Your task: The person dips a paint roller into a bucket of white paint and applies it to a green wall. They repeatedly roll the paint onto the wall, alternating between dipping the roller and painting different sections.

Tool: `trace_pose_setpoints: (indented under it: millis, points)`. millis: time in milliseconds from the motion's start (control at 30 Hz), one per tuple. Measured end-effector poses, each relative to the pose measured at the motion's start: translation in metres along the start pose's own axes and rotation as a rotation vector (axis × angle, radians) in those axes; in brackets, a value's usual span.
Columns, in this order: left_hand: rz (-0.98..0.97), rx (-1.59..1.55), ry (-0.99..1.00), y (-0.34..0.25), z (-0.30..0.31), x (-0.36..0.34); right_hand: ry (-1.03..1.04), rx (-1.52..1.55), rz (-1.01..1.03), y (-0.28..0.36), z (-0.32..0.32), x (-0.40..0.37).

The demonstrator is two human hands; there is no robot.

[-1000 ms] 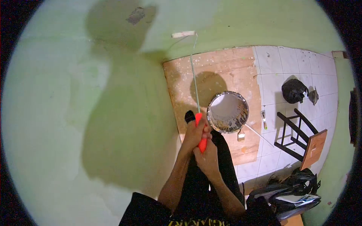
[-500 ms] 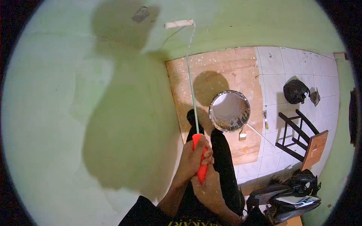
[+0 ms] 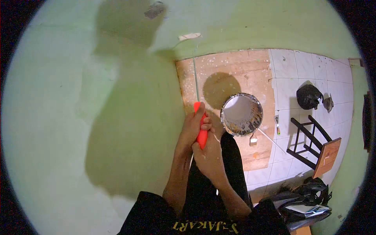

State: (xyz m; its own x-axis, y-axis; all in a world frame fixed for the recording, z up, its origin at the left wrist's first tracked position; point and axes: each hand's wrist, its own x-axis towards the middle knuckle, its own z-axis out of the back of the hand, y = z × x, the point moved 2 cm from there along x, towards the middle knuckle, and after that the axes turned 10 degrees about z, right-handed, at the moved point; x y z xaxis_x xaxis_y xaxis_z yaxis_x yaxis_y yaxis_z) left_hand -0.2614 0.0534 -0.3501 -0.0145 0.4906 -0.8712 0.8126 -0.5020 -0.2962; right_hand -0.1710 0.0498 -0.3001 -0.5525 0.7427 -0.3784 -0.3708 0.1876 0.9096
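Observation:
Both my hands grip the red handle (image 3: pixel 201 137) of a paint roller. My left hand (image 3: pixel 192 127) wraps round its upper part, and my right hand (image 3: pixel 209 154) closes round its lower end. From the handle a thin rod runs up to the white roller head (image 3: pixel 189 37), which is at the green wall (image 3: pixel 219 23). Right of my hands, a paint-smeared bucket (image 3: pixel 241 114) with whitish paint inside stands on a paint-spotted board (image 3: pixel 254 74). A paintbrush (image 3: pixel 253 140) lies beside the bucket's lower edge.
A scraper (image 3: pixel 277 125) lies on the white tiles (image 3: pixel 284 92). Further right are a black bag (image 3: pixel 308 96) and a tipped stool (image 3: pixel 328 157) with a wooden seat. More black bags (image 3: pixel 290 199) lie at the lower right. Green wall fills the left side.
Both hands and the red handle have moved up and slightly left in view. The roller head sits slightly lower and further right against the wall.

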Motion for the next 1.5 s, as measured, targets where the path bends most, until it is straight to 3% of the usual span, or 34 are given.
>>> trace_pose_setpoints:
  millis: [67, 133, 167, 233, 300, 367, 467, 567, 667, 733, 800, 867, 900, 933, 1033, 1067, 1133, 1200, 1267, 1300, 1367, 1433, 1500]
  points:
    - [-0.008, 0.025, -0.044, 0.002, -0.017, -0.029, -0.005, -0.072, 0.062, 0.023, 0.013, -0.018]
    - [0.038, 0.04, -0.107, 0.014, -0.031, -0.086, 0.158, 0.011, -0.148, 0.048, 0.023, -0.057]
    - [0.034, 0.027, -0.087, 0.015, -0.035, -0.1, 0.171, 0.001, -0.154, 0.049, 0.022, -0.065]
    - [0.016, 0.06, -0.099, 0.001, -0.034, -0.09, 0.176, -0.03, -0.024, 0.054, 0.018, -0.071]
    - [0.015, 0.114, -0.104, -0.01, -0.021, -0.06, 0.075, 0.064, -0.052, 0.049, 0.011, -0.029]
    - [-0.032, 0.182, -0.112, -0.015, 0.007, 0.004, 0.036, -0.055, 0.026, 0.005, -0.005, 0.012]
    - [-0.094, 0.157, -0.044, 0.0, 0.033, 0.044, 0.024, -0.065, -0.036, -0.032, -0.019, 0.027]
    - [0.005, 0.085, -0.087, 0.011, 0.002, -0.034, 0.057, -0.022, -0.007, 0.008, -0.003, -0.027]
    - [0.024, 0.126, -0.127, 0.009, 0.0, -0.058, 0.068, 0.055, -0.009, 0.027, -0.004, -0.042]
    - [-0.046, 0.253, -0.181, -0.004, 0.024, -0.011, 0.018, -0.073, -0.019, 0.015, -0.012, -0.005]
    - [-0.111, 0.26, -0.075, -0.015, 0.051, 0.055, 0.06, -0.03, -0.058, -0.026, -0.027, 0.045]
    - [-0.108, 0.27, -0.121, -0.008, 0.063, 0.057, 0.109, 0.027, -0.08, -0.042, -0.032, 0.054]
    - [-0.108, 0.284, -0.152, -0.014, 0.056, 0.057, 0.076, -0.041, 0.027, -0.039, -0.03, 0.044]
    - [-0.1, 0.178, -0.126, -0.004, 0.052, 0.046, 0.04, -0.103, 0.115, -0.035, -0.029, 0.029]
    - [-0.005, 0.089, -0.138, 0.005, 0.018, -0.039, 0.046, 0.154, -0.107, 0.011, -0.016, -0.027]
    - [-0.008, 0.089, -0.13, -0.002, 0.021, -0.035, 0.041, 0.148, -0.102, 0.01, -0.021, -0.02]
    - [0.0, 0.098, -0.152, -0.014, 0.034, -0.019, -0.103, -0.032, 0.265, 0.008, -0.034, 0.002]
    - [-0.032, 0.108, -0.085, -0.027, 0.067, 0.052, -0.045, 0.042, 0.01, -0.024, -0.05, 0.056]
    - [0.096, -0.123, -0.003, -0.025, 0.103, 0.131, 0.118, 0.049, -0.126, -0.089, -0.072, 0.102]
    - [0.095, -0.121, -0.001, -0.02, 0.096, 0.121, 0.115, 0.05, -0.124, -0.091, -0.071, 0.094]
    - [-0.061, 0.263, -0.205, -0.01, 0.081, 0.093, -0.065, -0.177, 0.117, -0.093, -0.063, 0.072]
    - [-0.009, 0.148, -0.175, 0.0, 0.05, 0.024, -0.068, 0.095, 0.072, -0.042, -0.041, 0.016]
    - [-0.002, 0.135, -0.147, -0.011, 0.034, -0.012, 0.078, 0.187, -0.146, 0.001, -0.028, -0.009]
